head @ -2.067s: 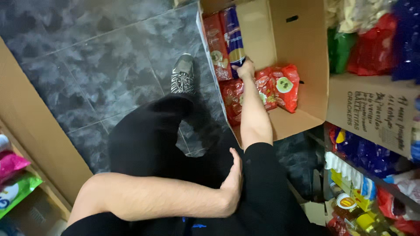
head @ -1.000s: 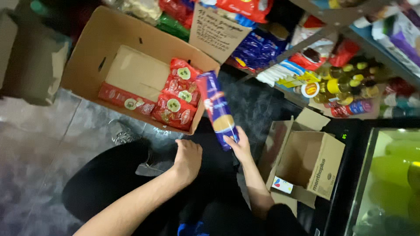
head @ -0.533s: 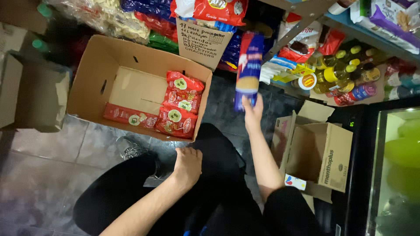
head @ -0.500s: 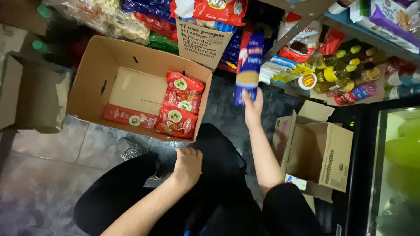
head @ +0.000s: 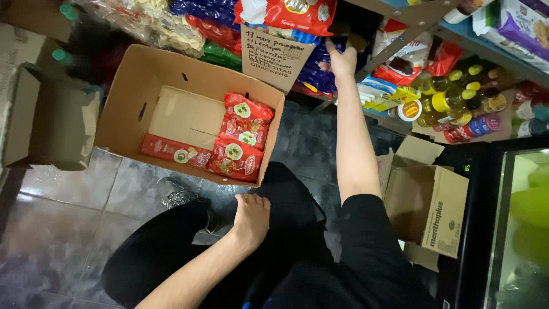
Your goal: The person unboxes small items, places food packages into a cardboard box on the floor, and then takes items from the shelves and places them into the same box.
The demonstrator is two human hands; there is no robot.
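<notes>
So the person's right hand (head: 342, 60) is stretched up to the low shelf, fingers on the dark blue packets (head: 313, 73) there; hard to tell if its grip is clamped on one or loose. Left hand (head: 251, 216) lies flat, grip apart, on the black-trousered knee. The open brown cardboard box (head: 123, 111) on the floor has a handful of red packets (head: 237, 143) left to shelve, about half bare.

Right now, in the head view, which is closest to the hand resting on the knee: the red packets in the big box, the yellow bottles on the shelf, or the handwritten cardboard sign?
From the left hand:
1. Red packets, just above it in the big open box.
2. Handwritten cardboard sign, higher up, hanging at the shelf edge.
3. Yellow bottles, far off to the right on the shelf.
</notes>
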